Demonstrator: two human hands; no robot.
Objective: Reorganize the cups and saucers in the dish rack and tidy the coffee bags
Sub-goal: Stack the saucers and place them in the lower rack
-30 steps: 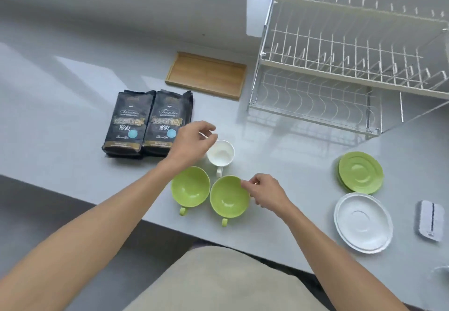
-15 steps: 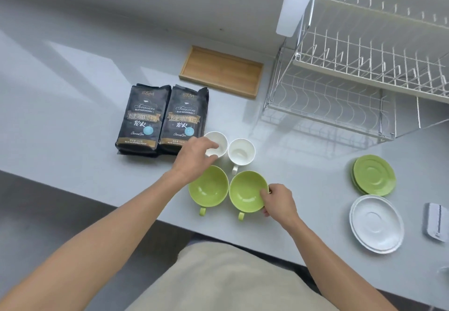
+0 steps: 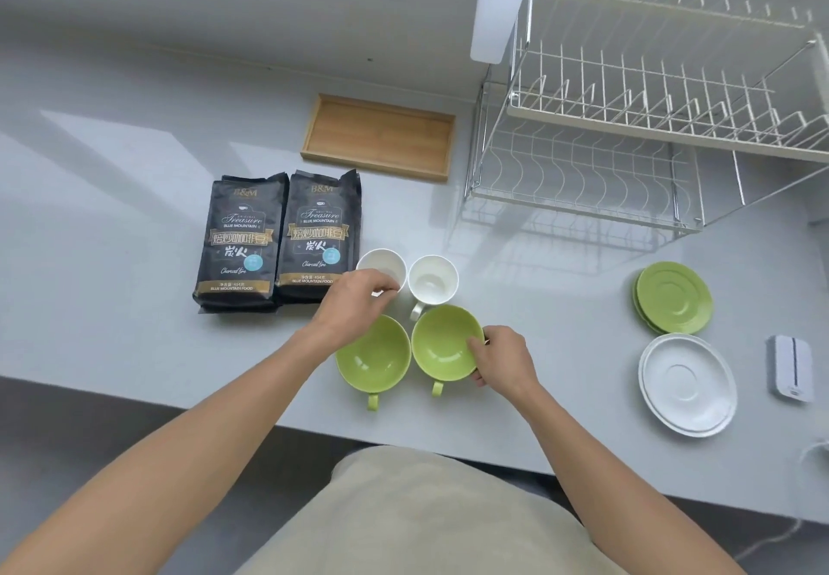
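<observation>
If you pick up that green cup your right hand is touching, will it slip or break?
The right-hand green cup looks glossy and glazed, so it is probably a bit slippery where the right hand pinches its rim. It looks like ceramic, so likely stiff and breakable if dropped. It is wide and shallow, so it probably won't tip easily; its small handle would give a surer hold.

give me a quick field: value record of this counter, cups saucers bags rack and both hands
white cups: two, by the left hand, upright
green cups: left one free; right green cup rim in right hand grip
left hand: fingers on left white cup rim
saucers: green stack, white stack, on counter
coffee bags: two, flat, side by side
dish rack: empty
wooden tray: empty
</observation>
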